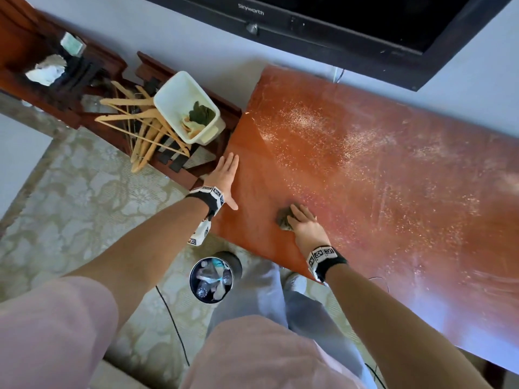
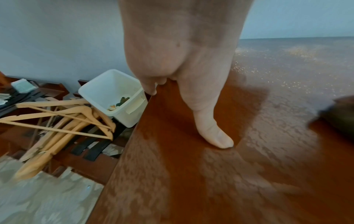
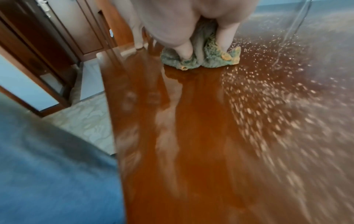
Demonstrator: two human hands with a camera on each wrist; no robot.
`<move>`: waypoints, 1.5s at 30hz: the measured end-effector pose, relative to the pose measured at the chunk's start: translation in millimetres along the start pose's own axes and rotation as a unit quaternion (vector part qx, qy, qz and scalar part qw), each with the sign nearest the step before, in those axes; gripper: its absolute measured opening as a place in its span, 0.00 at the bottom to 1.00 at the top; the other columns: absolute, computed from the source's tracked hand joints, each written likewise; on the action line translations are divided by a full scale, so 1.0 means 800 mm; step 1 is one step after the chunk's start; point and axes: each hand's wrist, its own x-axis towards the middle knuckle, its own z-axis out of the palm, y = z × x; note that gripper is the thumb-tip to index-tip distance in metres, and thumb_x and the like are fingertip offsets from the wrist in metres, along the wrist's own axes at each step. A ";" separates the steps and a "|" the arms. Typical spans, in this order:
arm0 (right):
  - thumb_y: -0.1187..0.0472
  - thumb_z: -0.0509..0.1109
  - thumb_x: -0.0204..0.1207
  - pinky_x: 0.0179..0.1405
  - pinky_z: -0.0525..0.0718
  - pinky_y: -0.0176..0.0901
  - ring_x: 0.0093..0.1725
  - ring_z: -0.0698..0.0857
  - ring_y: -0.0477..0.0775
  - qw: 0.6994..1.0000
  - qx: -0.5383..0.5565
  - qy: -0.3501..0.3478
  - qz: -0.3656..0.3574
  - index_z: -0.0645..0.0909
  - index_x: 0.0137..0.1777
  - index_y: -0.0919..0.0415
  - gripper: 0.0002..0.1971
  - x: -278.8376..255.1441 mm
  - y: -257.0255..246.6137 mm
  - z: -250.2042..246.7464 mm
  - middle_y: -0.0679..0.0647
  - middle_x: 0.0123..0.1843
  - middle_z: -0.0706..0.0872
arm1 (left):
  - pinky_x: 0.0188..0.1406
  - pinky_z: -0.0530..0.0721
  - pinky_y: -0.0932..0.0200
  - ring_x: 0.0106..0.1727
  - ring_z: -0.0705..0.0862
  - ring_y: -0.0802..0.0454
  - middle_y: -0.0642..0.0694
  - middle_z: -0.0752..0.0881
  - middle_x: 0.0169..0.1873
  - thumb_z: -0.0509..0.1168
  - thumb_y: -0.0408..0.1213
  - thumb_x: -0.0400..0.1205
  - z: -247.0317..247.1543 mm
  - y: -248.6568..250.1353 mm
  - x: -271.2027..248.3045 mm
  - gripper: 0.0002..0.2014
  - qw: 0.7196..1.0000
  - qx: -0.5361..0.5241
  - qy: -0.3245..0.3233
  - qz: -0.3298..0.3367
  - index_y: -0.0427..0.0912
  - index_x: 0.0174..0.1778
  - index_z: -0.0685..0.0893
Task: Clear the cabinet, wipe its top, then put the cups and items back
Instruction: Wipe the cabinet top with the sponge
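Our right hand (image 1: 304,224) presses a crumpled green rag (image 3: 208,59) flat against the reddish wooden cabinet top (image 1: 379,169), fingers spread over the cloth near the surface's left front part. Our left hand (image 1: 224,178) lies open, fingers straight, along the left edge, holding nothing. Pale dust speckles the surface to the right of the rag. A white bin (image 1: 186,106) sits just beside the cabinet's left end.
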 end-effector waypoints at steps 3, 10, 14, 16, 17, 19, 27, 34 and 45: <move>0.78 0.61 0.80 0.83 0.68 0.65 0.90 0.54 0.62 0.999 0.021 0.023 -0.010 0.76 0.79 0.62 0.27 0.044 -0.001 -0.024 0.56 0.89 0.62 | 0.85 0.66 0.37 0.90 0.33 0.42 0.47 0.30 0.89 0.91 0.52 0.57 -0.003 -0.001 0.007 0.83 1.000 -0.014 -0.012 0.014 0.45 0.89 0.30; 0.77 0.65 0.80 0.79 0.74 0.67 0.87 0.61 0.65 0.998 0.016 0.057 -0.022 0.83 0.72 0.62 0.23 0.168 -0.019 -0.076 0.58 0.86 0.69 | 0.84 0.67 0.35 0.90 0.34 0.44 0.49 0.30 0.89 0.91 0.55 0.54 0.004 -0.016 0.013 0.84 0.999 -0.032 -0.001 0.036 0.48 0.89 0.30; 0.78 0.66 0.77 0.73 0.79 0.70 0.83 0.69 0.69 0.997 0.004 0.077 -0.030 0.85 0.65 0.62 0.20 0.246 -0.039 -0.119 0.60 0.82 0.74 | 0.79 0.74 0.31 0.90 0.34 0.47 0.52 0.31 0.89 0.91 0.54 0.53 0.010 -0.017 0.016 0.84 0.998 -0.048 0.013 0.030 0.50 0.89 0.31; 0.80 0.66 0.75 0.67 0.83 0.69 0.78 0.74 0.71 0.996 -0.015 0.082 -0.035 0.85 0.61 0.65 0.18 0.276 -0.053 -0.140 0.60 0.78 0.77 | 0.77 0.74 0.32 0.90 0.33 0.48 0.54 0.30 0.89 0.91 0.53 0.54 0.009 -0.017 0.015 0.83 0.998 -0.055 0.013 0.028 0.51 0.89 0.31; 0.81 0.66 0.74 0.66 0.84 0.67 0.77 0.75 0.72 0.996 -0.025 0.084 -0.034 0.85 0.61 0.66 0.19 0.290 -0.060 -0.150 0.60 0.78 0.77 | 0.78 0.74 0.34 0.90 0.33 0.48 0.54 0.29 0.88 0.91 0.53 0.54 0.009 -0.017 0.015 0.83 0.998 -0.057 0.013 0.030 0.51 0.89 0.30; 0.82 0.65 0.74 0.67 0.84 0.65 0.75 0.77 0.73 0.995 -0.035 0.091 -0.035 0.85 0.62 0.68 0.19 0.315 -0.072 -0.166 0.62 0.78 0.77 | 0.80 0.72 0.38 0.90 0.33 0.47 0.53 0.29 0.88 0.91 0.53 0.54 0.010 -0.018 0.015 0.83 0.997 -0.061 0.015 0.034 0.50 0.89 0.30; 0.81 0.66 0.74 0.69 0.82 0.64 0.70 0.80 0.75 0.994 -0.036 0.094 -0.035 0.82 0.66 0.71 0.20 0.348 -0.101 -0.195 0.69 0.73 0.80 | 0.86 0.66 0.43 0.90 0.32 0.46 0.52 0.29 0.88 0.91 0.51 0.54 0.018 -0.022 0.021 0.83 0.996 -0.081 0.021 0.036 0.50 0.89 0.30; 0.75 0.57 0.83 0.78 0.73 0.65 0.82 0.68 0.74 0.996 -0.050 0.046 -0.053 0.67 0.84 0.60 0.29 0.242 -0.087 -0.157 0.67 0.83 0.70 | 0.84 0.68 0.42 0.90 0.33 0.43 0.51 0.30 0.89 0.91 0.52 0.52 0.015 -0.023 0.021 0.85 0.998 -0.060 0.015 0.026 0.50 0.89 0.30; 0.69 0.57 0.87 0.82 0.68 0.67 0.89 0.54 0.67 0.996 -0.060 -0.062 -0.004 0.62 0.88 0.54 0.29 0.044 -0.018 -0.042 0.58 0.90 0.57 | 0.83 0.70 0.38 0.89 0.33 0.39 0.45 0.27 0.88 0.89 0.53 0.60 -0.014 0.004 -0.003 0.81 0.999 0.021 -0.042 -0.007 0.43 0.87 0.26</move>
